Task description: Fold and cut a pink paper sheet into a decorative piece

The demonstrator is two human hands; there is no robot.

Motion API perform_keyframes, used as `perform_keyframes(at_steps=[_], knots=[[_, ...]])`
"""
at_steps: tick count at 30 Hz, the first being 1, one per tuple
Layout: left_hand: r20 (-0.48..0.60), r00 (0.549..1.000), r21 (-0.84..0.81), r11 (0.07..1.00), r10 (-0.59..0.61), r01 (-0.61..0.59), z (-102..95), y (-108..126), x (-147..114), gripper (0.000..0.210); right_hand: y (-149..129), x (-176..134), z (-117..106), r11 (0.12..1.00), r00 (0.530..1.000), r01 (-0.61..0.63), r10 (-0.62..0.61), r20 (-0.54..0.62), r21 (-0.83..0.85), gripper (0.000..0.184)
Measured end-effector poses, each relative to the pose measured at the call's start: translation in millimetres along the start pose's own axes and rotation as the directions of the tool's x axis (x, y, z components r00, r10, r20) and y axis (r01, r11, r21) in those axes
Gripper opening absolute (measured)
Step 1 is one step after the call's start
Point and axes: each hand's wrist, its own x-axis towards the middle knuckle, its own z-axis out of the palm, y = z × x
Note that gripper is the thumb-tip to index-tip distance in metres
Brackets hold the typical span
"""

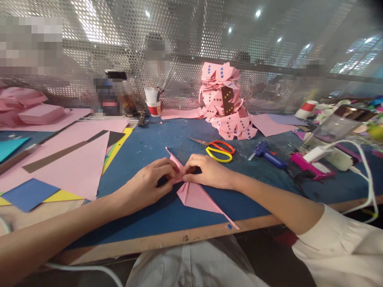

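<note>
A folded piece of pink paper (199, 199) lies on the blue table near its front edge, with pointed ends reaching to the far left and the near right. My left hand (158, 177) pinches its narrow middle from the left. Right beside it, my right hand (202, 169) pinches the same middle part, thumb and fingers closed. The paper between the fingertips is partly hidden. Just beyond my right hand lie scissors (220, 151) with red and yellow handles. A tiny blue paper square (229, 226) is by the near tip of the folded paper.
Pink paper pieces with small coloured squares (224, 103) form a tall stack at the back. A blue glue gun (269, 155) and a magenta device with a white cable (312, 165) are at right. Pink sheets (77, 171) cover the left. A paper cup (154, 107) stands behind.
</note>
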Motion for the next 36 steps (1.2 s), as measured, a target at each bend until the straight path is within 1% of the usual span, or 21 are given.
perform_keyframes(at_steps=[12, 21, 28, 33, 36], knots=[[0.023, 1.000, -0.022, 1.000, -0.007, 0.007, 0.2, -4.7, 0.2, 0.021, -3.3, 1.2, 2.6, 0.999, 0.999, -0.026, 0.026, -0.026, -0.027, 0.003], [0.007, 0.999, 0.017, 0.999, -0.040, 0.039, 1.5, -3.1, -0.9, 0.011, -3.7, 2.0, 6.6, 0.998, 0.997, -0.036, 0.033, -0.066, -0.049, 0.003], [-0.010, 0.996, 0.037, 0.996, -0.087, 0.087, 3.2, -6.6, -1.4, 0.008, -0.1, 0.7, 9.8, 0.998, 0.997, -0.007, 0.003, -0.080, -0.056, 0.004], [-0.003, 0.997, 0.027, 0.997, -0.072, 0.072, 2.6, -5.6, -0.1, 0.003, -1.1, 0.4, 11.3, 0.998, 0.996, -0.011, 0.005, -0.092, -0.061, 0.005], [-0.010, 1.000, 0.025, 1.000, -0.015, 0.015, 1.4, -4.3, -0.4, 0.013, -2.8, -0.1, 11.0, 0.998, 0.995, -0.022, 0.015, -0.098, -0.062, 0.010]])
